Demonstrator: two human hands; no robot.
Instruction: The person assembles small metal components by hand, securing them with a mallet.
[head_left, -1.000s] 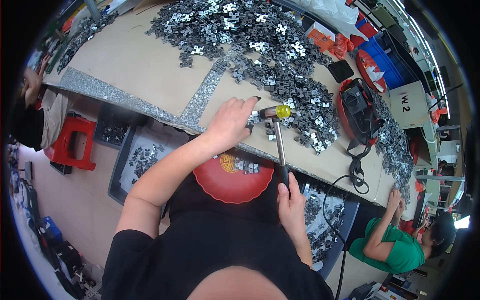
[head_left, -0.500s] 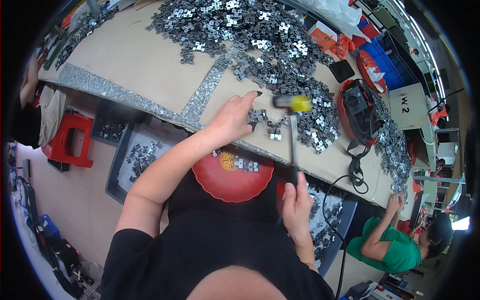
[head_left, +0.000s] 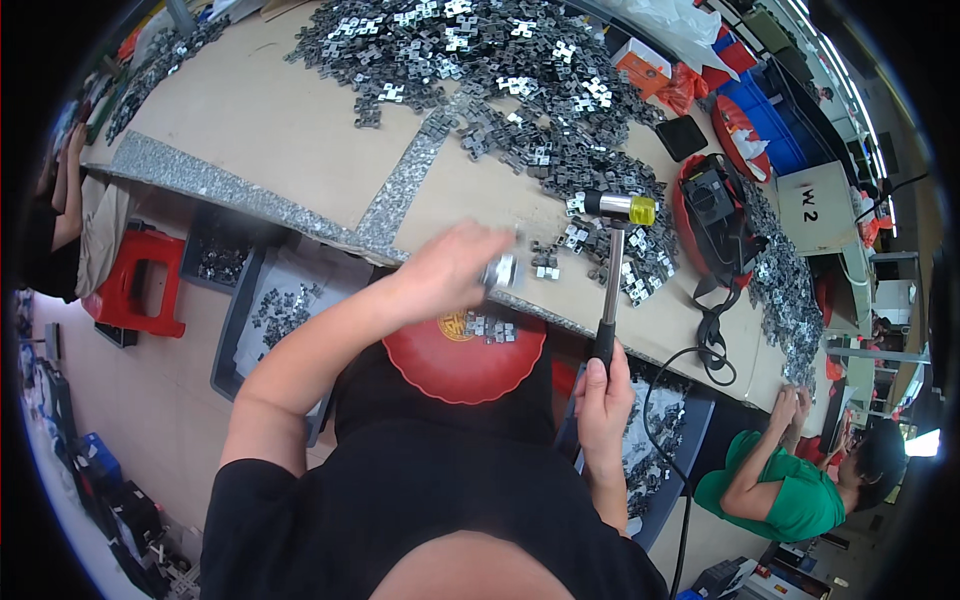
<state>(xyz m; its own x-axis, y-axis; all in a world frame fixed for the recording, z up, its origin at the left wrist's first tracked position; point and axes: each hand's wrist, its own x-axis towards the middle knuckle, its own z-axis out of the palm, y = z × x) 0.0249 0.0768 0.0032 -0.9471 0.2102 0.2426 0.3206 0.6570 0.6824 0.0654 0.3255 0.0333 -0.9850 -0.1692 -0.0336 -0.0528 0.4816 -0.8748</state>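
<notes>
My right hand (head_left: 604,398) is closed round the black grip of a mallet (head_left: 613,270), whose head has one black face and one yellow face. The mallet head is raised over the table's front part, right of my left hand. Blurred by motion, my left hand (head_left: 455,268) is at the table's front edge with a small silvery metal part (head_left: 501,270) at its fingertips. A few similar metal pieces (head_left: 545,262) lie just right of it. Below, a red scalloped plate (head_left: 465,370) on my lap holds several metal pieces (head_left: 490,328).
A large heap of metal pieces (head_left: 480,60) covers the table's far side. At right stand a red bowl with a black device (head_left: 710,195) and a cable. Grey bins (head_left: 235,345) sit under the table. A person in green (head_left: 775,485) works at the right.
My left hand has moved toward me and slightly left, carrying the metal part from the tabletop to the table edge. The mallet has shifted right and now stands more tilted.
</notes>
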